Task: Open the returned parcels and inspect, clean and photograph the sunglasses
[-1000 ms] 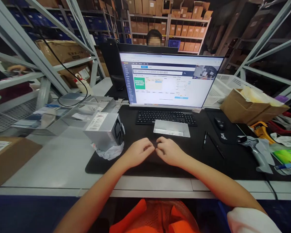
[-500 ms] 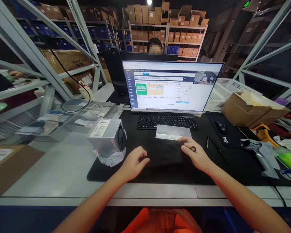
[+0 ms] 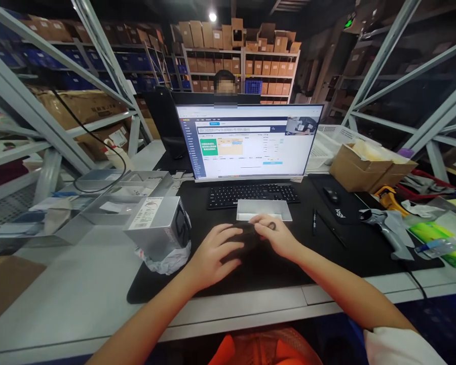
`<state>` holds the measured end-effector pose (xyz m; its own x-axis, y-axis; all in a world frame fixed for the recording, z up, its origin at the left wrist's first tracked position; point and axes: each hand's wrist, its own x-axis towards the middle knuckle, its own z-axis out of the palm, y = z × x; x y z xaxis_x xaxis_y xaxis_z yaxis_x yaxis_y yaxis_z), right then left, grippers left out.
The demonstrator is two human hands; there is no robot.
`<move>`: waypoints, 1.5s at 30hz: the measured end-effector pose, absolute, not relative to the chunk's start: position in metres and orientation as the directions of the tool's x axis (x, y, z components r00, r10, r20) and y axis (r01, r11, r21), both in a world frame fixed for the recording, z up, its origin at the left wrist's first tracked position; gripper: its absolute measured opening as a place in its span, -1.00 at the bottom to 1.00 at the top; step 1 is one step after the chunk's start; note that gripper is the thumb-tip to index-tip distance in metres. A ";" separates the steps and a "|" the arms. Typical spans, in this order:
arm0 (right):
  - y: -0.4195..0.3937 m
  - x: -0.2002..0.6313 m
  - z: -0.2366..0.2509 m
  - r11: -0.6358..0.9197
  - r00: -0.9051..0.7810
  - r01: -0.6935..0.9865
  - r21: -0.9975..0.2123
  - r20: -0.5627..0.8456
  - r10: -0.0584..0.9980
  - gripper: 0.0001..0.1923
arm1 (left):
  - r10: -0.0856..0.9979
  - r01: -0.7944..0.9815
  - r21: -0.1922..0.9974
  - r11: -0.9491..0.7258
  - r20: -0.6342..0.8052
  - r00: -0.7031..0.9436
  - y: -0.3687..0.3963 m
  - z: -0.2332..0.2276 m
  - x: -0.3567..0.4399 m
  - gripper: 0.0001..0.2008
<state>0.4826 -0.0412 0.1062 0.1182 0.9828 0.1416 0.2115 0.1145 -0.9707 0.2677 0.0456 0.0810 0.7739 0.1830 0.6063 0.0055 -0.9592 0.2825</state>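
My left hand [image 3: 215,256] is over the black desk mat [image 3: 231,276], fingers spread and nothing in them. To its right is my right hand [image 3: 277,238], a dark ring on one finger. Its fingers are curled together at the front edge of a small pale tray [image 3: 266,208]; what they pinch, if anything, is hidden. A white slip lies inside the tray near that edge. Left of my hands a grey box [image 3: 155,228] with a white label and a dark picture rests tilted on crumpled plastic wrap [image 3: 165,261].
Behind the tray are a keyboard [image 3: 254,195] and a lit monitor [image 3: 247,147]. Pens [image 3: 314,223], a mouse [image 3: 330,194] and a barcode scanner [image 3: 387,233] lie to the right, near an open carton [image 3: 357,170]. Clear trays [image 3: 137,185] stand at left. A person sits beyond the monitor.
My right hand has moved left along the tray's front edge. My left hand has come closer to it and its fingers have spread. The whole view has shifted a little.
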 end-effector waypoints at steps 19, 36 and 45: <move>-0.087 0.574 0.096 0.058 0.468 -0.526 -0.848 -0.232 0.852 -0.69 | 0.027 -0.159 0.242 -0.957 0.621 0.783 0.039 0.089 0.363 -0.77; -0.069 0.638 0.053 0.710 0.914 -0.336 -0.619 -0.033 0.404 -0.68 | 0.156 0.110 0.127 -0.986 0.457 0.876 0.064 0.021 0.313 -0.75; -0.072 0.573 0.039 0.619 0.893 -0.133 -0.774 0.178 0.414 -0.54 | 0.557 0.116 0.739 -0.664 0.385 0.736 0.038 0.057 0.351 -0.18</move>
<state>0.5735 -0.0720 0.0388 0.8927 0.4141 0.1778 -0.1331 0.6193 -0.7738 0.3511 0.0375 0.0566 0.7362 0.5568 0.3846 0.1161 -0.6638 0.7388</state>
